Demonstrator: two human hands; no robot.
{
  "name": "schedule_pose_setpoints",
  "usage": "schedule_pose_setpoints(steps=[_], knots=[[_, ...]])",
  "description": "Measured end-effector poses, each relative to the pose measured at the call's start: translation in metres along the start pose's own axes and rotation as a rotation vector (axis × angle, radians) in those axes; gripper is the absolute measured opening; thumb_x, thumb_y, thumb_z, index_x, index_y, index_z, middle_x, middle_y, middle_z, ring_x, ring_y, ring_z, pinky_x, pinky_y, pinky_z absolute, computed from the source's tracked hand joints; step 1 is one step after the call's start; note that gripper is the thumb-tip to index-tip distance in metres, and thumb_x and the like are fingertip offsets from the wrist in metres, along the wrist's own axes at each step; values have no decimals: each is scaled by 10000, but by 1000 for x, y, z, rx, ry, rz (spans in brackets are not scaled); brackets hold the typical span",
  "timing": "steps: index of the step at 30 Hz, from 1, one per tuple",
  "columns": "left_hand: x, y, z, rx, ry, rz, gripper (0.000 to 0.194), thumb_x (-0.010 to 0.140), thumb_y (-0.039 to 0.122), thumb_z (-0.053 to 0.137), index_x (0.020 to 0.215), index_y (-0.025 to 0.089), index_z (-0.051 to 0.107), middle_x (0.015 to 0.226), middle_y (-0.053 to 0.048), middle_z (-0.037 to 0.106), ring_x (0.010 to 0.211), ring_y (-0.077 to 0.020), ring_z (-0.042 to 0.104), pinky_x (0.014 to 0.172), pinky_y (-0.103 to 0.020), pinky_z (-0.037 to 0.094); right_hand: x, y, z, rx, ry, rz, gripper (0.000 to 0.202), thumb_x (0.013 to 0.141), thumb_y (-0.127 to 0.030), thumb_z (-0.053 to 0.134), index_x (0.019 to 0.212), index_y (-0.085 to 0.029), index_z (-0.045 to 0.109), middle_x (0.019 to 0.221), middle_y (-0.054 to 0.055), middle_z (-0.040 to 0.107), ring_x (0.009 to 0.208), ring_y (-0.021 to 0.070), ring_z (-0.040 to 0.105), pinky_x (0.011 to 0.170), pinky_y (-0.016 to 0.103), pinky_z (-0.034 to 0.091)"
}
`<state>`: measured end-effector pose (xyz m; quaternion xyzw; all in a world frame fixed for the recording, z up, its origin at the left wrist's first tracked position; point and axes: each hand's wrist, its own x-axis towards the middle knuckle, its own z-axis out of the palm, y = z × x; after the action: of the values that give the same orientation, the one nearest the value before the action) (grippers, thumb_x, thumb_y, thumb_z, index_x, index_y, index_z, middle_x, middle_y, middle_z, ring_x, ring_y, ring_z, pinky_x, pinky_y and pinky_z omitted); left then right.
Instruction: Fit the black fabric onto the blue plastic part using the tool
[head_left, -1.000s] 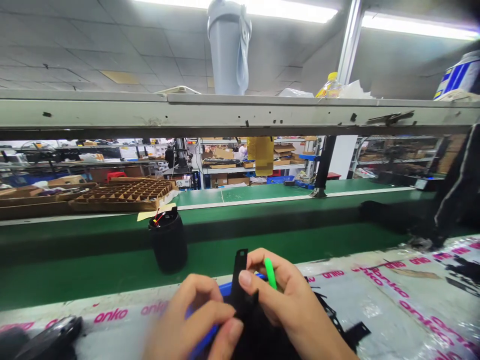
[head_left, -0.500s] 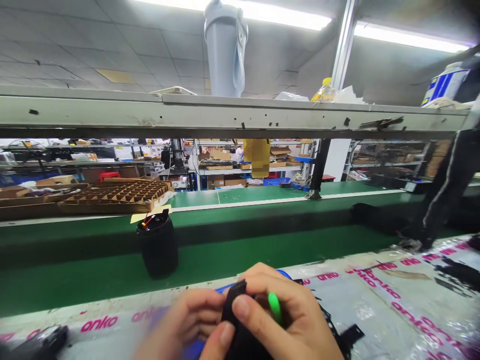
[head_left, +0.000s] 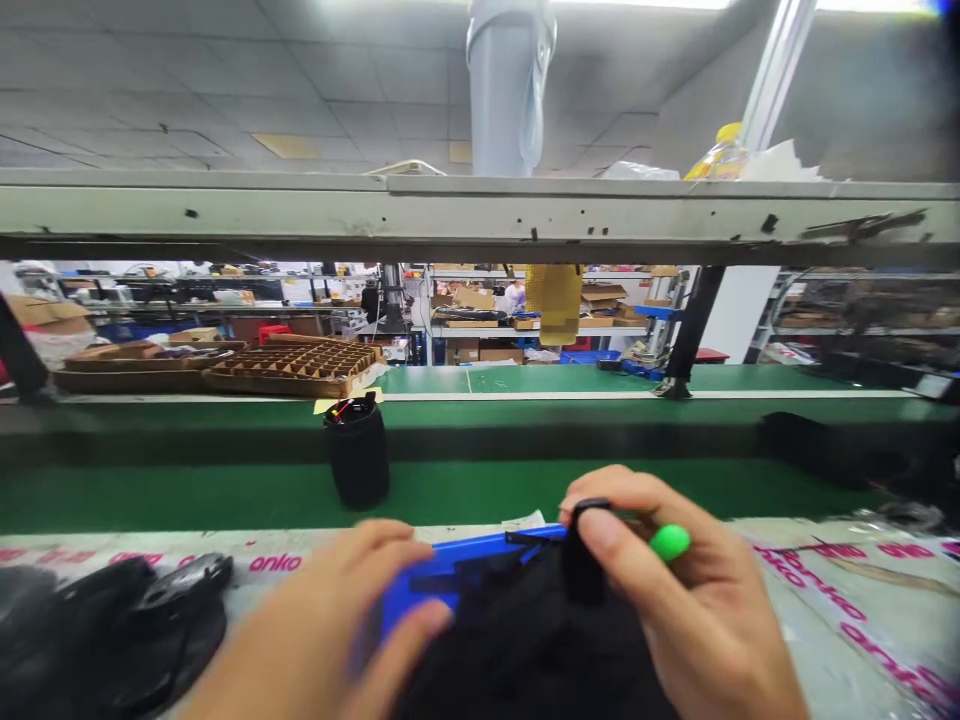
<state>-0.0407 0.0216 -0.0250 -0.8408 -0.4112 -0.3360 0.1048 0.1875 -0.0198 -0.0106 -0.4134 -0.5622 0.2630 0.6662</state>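
**Pinching a black strap over the blue tray**

My right hand has its fingers pressed together on a small black strap piece, thumb against forefinger, with a green-tipped tool tucked between the same fingers just beside it. My left hand is blurred; its fingers curl against the near edge of a blue tray, though I cannot tell whether they truly grip it. Under both hands sits a dark black mass, touching the strap piece.

What I think could go wrong: holding the tool and the strap in one pinch is crowded, so the strap may slip out or the green tip may roll away. If my left fingers only rest on the tray, it could slide on the glossy printed plastic sheet covering the desk.

Containers: the blue tray between my hands shows only dark shapes inside, too blurred to name. Beyond my fingers, on the green belt, a black cylinder stands upright with red and yellow wires at its open top. Farther off to the left, a cardboard divider tray has many cells; I cannot see their contents. Left of my left hand lie dark parts.
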Motion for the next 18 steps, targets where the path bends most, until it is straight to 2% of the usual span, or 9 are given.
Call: schedule_pose_setpoints(steps=[1, 3, 6, 7, 10, 12, 14, 16, 18], knots=[[-2, -23, -6, 215, -96, -68, 478, 889, 640, 346, 977, 360, 723, 1020, 42, 783, 872, -195, 760, 728, -308, 627, 2, -3, -4, 1, 28, 9, 110, 855, -367, 685, 791, -283, 714, 618, -20, 579, 510, 122, 425, 448, 226, 335], [-10, -73, -15, 356, -224, -174, 565, 856, 580, 419, 1063, 153, 725, 1093, -143, 755, 963, -336, 734, 829, -492, 600, 6, -8, -11, -17, 105, 38, 124, 824, -391, 715, 786, -273, 728, 612, -16, 575, 499, 112, 379, 426, 227, 295], [-32, -141, -16, 548, -362, -312, 387, 769, 313, 591, 951, 2, 734, 1089, -286, 716, 979, -508, 678, 764, -651, 545, 11, -15, -16, -92, 137, 28, 154, 773, -433, 761, 807, -283, 773, 527, -33, 491, 457, 95, 299, 377, 229, 205], [-42, -159, -14, 598, -385, -356, 389, 745, 239, 615, 1034, -7, 705, 1172, -266, 687, 1062, -525, 630, 834, -718, 486, 12, -17, -16, -106, 119, 13, 160, 762, -441, 773, 828, -295, 786, 501, -42, 449, 445, 91, 283, 364, 226, 177], [-67, -195, -4, 642, -451, -421, 438, 707, 74, 689, 1140, 138, 669, 1200, -141, 710, 1147, -398, 638, 997, -733, 386, 13, -22, -15, -80, 104, 46, 134, 738, -423, 784, 803, -307, 793, 501, -47, 443, 446, 85, 301, 372, 210, 212], [-74, -206, 4, 603, -469, -434, 335, 720, 110, 738, 1049, 156, 695, 1014, -81, 781, 1003, -315, 720, 1011, -646, 436, 11, -24, -13, -43, 115, 117, 115, 729, -404, 773, 744, -290, 777, 549, -35, 523, 486, 97, 378, 425, 207, 307], [-67, -206, 9, 524, -448, -428, 207, 731, 186, 753, 925, 146, 693, 853, -44, 774, 842, -256, 738, 927, -544, 518, 10, -26, -13, -27, 56, 130, 129, 745, -399, 757, 710, -275, 754, 579, -26, 550, 531, 116, 431, 466, 212, 351], [-48, -192, 12, 397, -391, -388, 193, 740, 268, 744, 859, 147, 653, 792, -26, 726, 758, -210, 709, 794, -419, 561, 9, -25, -14, -32, -22, 125, 147, 772, -401, 740, 716, -265, 733, 604, -23, 545, 552, 120, 420, 477, 220, 326], [-20, -164, 12, 243, -305, -313, 325, 749, 389, 727, 934, 150, 607, 862, -45, 674, 795, -197, 684, 741, -335, 559, 7, -26, -13, -33, -84, 144, 168, 792, -406, 720, 728, -251, 715, 618, -25, 519, 548, 113, 373, 476, 232, 271]])
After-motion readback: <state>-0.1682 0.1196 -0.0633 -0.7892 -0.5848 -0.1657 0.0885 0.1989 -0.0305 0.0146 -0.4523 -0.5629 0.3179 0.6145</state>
